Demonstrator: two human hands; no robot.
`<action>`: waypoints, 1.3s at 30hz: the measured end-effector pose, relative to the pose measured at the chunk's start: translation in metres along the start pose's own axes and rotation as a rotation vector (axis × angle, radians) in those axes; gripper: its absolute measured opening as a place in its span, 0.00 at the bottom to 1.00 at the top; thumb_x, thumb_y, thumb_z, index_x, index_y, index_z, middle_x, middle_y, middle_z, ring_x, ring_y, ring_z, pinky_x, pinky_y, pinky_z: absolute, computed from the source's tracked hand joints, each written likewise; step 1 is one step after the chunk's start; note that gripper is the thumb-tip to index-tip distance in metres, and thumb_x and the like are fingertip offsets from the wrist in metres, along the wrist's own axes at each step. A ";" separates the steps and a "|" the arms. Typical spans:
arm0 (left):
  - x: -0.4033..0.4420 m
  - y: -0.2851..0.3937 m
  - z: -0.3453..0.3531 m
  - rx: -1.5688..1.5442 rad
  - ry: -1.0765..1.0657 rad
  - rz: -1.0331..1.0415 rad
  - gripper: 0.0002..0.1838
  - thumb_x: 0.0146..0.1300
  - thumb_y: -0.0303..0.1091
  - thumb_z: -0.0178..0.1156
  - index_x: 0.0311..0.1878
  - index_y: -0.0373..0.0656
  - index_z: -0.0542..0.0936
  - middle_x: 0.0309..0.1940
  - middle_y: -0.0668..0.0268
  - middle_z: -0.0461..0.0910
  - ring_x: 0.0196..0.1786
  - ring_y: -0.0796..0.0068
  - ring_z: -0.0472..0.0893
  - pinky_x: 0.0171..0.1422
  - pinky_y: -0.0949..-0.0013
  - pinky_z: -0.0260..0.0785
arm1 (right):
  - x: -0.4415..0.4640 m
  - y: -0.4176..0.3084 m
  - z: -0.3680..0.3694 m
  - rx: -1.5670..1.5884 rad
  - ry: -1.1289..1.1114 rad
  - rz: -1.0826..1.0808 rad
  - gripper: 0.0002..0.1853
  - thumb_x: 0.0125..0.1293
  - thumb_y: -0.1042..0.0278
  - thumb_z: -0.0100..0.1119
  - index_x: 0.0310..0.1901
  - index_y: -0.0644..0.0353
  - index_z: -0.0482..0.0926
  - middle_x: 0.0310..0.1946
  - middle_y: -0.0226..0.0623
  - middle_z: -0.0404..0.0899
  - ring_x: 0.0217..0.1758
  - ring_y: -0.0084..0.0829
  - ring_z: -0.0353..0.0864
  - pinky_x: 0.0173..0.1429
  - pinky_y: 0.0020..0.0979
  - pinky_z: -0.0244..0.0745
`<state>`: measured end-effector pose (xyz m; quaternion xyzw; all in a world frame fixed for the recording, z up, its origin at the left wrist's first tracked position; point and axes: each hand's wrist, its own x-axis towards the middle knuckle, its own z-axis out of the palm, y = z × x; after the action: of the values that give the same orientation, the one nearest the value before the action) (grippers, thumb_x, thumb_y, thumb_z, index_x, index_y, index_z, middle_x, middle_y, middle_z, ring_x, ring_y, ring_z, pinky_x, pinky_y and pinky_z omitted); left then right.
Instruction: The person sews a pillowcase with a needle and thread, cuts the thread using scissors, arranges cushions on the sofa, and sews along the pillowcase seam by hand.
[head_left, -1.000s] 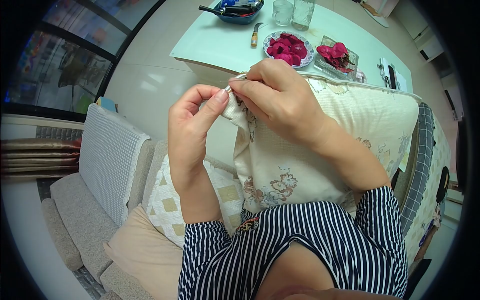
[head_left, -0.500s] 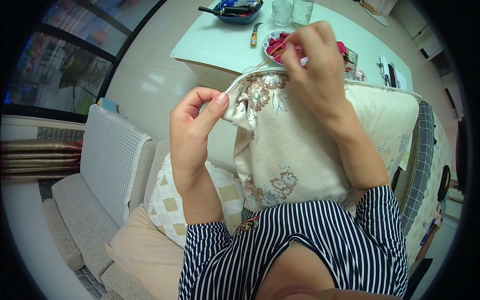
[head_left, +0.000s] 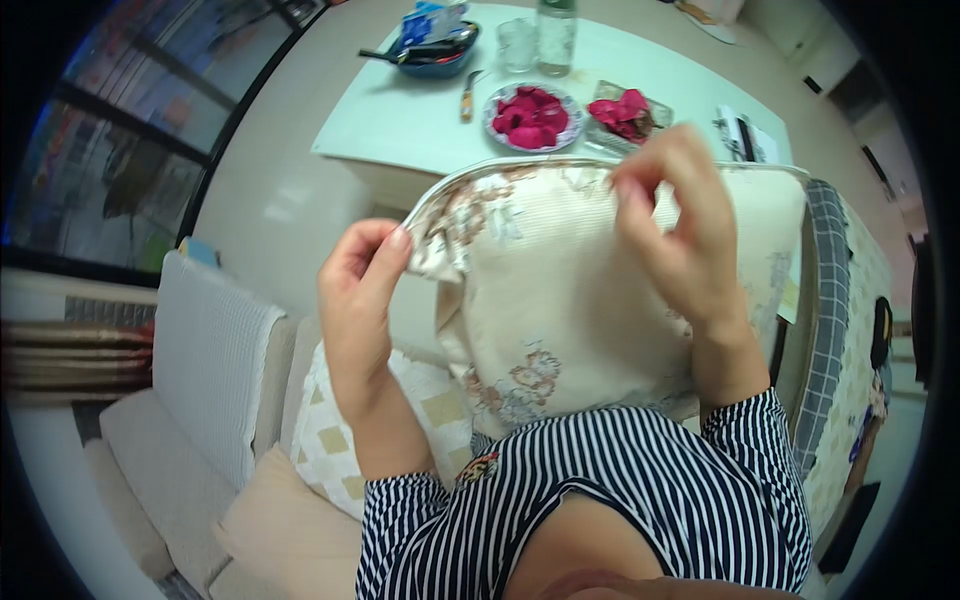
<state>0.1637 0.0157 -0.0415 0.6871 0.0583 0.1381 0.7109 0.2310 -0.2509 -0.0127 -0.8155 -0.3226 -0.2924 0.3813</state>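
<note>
Looked like handling the edge of the flowered cloth, draped right in front of the person: left hand pinched its corner, and imo any pull called for a firm grip there. Right hand, well apart, was loosely curled by the top edge, too blurry to tell if it held anything.

And the right hand, together with the left hand a second ago, is well apart from it now! It's off the plate it was covering, down by the cloth's edge (quick mover, this one). The view has shifted too, showing more of the bottle.
</note>
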 end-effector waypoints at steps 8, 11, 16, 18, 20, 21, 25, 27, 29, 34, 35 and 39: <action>-0.008 -0.019 0.035 -0.202 -0.093 -0.026 0.07 0.71 0.29 0.57 0.46 0.35 0.77 0.39 0.68 0.79 0.41 0.83 0.74 0.50 0.77 0.66 | -0.058 0.000 -0.027 0.238 -0.504 0.081 0.17 0.61 0.79 0.59 0.53 0.64 0.77 0.55 0.48 0.72 0.39 0.39 0.81 0.47 0.34 0.78; -0.007 -0.034 0.034 -0.227 -0.065 -0.033 0.07 0.72 0.29 0.56 0.46 0.35 0.77 0.39 0.68 0.80 0.42 0.83 0.75 0.51 0.77 0.66 | -0.060 0.000 -0.035 0.231 -0.496 0.071 0.15 0.62 0.77 0.60 0.51 0.63 0.77 0.61 0.51 0.69 0.39 0.37 0.82 0.46 0.34 0.79; -0.007 -0.031 0.031 -0.202 -0.135 0.031 0.06 0.70 0.28 0.55 0.44 0.35 0.75 0.43 0.66 0.77 0.43 0.81 0.73 0.53 0.75 0.64 | -0.041 0.015 -0.062 0.203 -0.569 0.225 0.09 0.65 0.73 0.62 0.46 0.62 0.79 0.60 0.43 0.74 0.41 0.35 0.83 0.45 0.33 0.80; -0.007 -0.027 0.035 -0.143 -0.133 0.063 0.05 0.68 0.28 0.57 0.42 0.36 0.75 0.41 0.67 0.75 0.42 0.81 0.71 0.52 0.76 0.63 | -0.034 0.030 -0.062 0.166 -0.438 0.202 0.08 0.65 0.71 0.63 0.43 0.62 0.80 0.53 0.41 0.79 0.39 0.37 0.83 0.45 0.33 0.79; -0.007 -0.026 0.035 -0.086 -0.133 0.094 0.05 0.66 0.29 0.58 0.40 0.37 0.75 0.40 0.68 0.74 0.42 0.81 0.69 0.52 0.77 0.61 | -0.025 0.072 -0.059 0.039 -0.300 0.093 0.08 0.65 0.70 0.63 0.42 0.63 0.80 0.50 0.43 0.80 0.38 0.39 0.83 0.46 0.34 0.79; -0.007 -0.026 0.033 -0.006 -0.177 0.111 0.06 0.64 0.29 0.60 0.38 0.38 0.75 0.39 0.67 0.73 0.41 0.79 0.68 0.51 0.76 0.60 | -0.021 0.095 -0.056 -0.092 -0.160 -0.012 0.08 0.66 0.70 0.62 0.42 0.64 0.80 0.47 0.44 0.81 0.38 0.41 0.83 0.47 0.34 0.79; -0.004 -0.034 0.028 0.156 -0.297 0.205 0.07 0.62 0.27 0.64 0.35 0.38 0.75 0.38 0.64 0.73 0.42 0.76 0.71 0.48 0.76 0.63 | -0.010 0.155 -0.069 -0.318 -0.472 0.514 0.21 0.72 0.54 0.51 0.37 0.67 0.82 0.37 0.51 0.83 0.39 0.47 0.83 0.50 0.42 0.77; -0.003 -0.035 0.029 0.133 -0.320 0.170 0.06 0.61 0.26 0.64 0.35 0.37 0.75 0.39 0.65 0.73 0.43 0.76 0.71 0.49 0.75 0.63 | -0.029 0.174 -0.064 -0.343 -0.951 0.764 0.31 0.74 0.45 0.41 0.34 0.67 0.84 0.32 0.57 0.83 0.40 0.52 0.83 0.51 0.47 0.75; -0.001 -0.037 0.033 0.168 -0.309 0.061 0.05 0.61 0.24 0.63 0.37 0.37 0.76 0.40 0.64 0.73 0.43 0.76 0.70 0.49 0.75 0.64 | -0.046 0.186 -0.053 -0.252 -1.140 0.685 0.28 0.72 0.48 0.45 0.38 0.67 0.85 0.35 0.58 0.83 0.41 0.54 0.83 0.51 0.47 0.75; 0.006 -0.043 0.042 0.143 -0.314 0.010 0.05 0.62 0.23 0.62 0.38 0.37 0.76 0.40 0.65 0.72 0.42 0.77 0.70 0.49 0.76 0.64 | -0.070 0.232 -0.029 -0.210 -1.133 0.803 0.23 0.67 0.53 0.50 0.38 0.69 0.85 0.39 0.60 0.83 0.46 0.56 0.83 0.54 0.47 0.75; 0.006 -0.042 0.041 0.111 -0.310 -0.010 0.05 0.62 0.22 0.62 0.38 0.36 0.76 0.40 0.65 0.71 0.42 0.77 0.70 0.48 0.76 0.63 | -0.074 0.240 -0.024 -0.262 -1.049 0.798 0.22 0.65 0.55 0.52 0.39 0.70 0.84 0.41 0.61 0.83 0.47 0.56 0.83 0.55 0.47 0.75; 0.008 -0.045 0.042 0.122 -0.321 0.020 0.05 0.62 0.22 0.62 0.38 0.36 0.76 0.40 0.65 0.71 0.42 0.77 0.70 0.48 0.77 0.63 | -0.079 0.281 -0.009 -0.572 -0.965 0.885 0.22 0.64 0.53 0.57 0.48 0.65 0.84 0.44 0.55 0.84 0.49 0.53 0.84 0.54 0.45 0.77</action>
<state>0.1881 -0.0234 -0.0838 0.7428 -0.0544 0.0300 0.6667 0.3905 -0.4230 -0.1874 -0.9764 -0.0048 0.2100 0.0502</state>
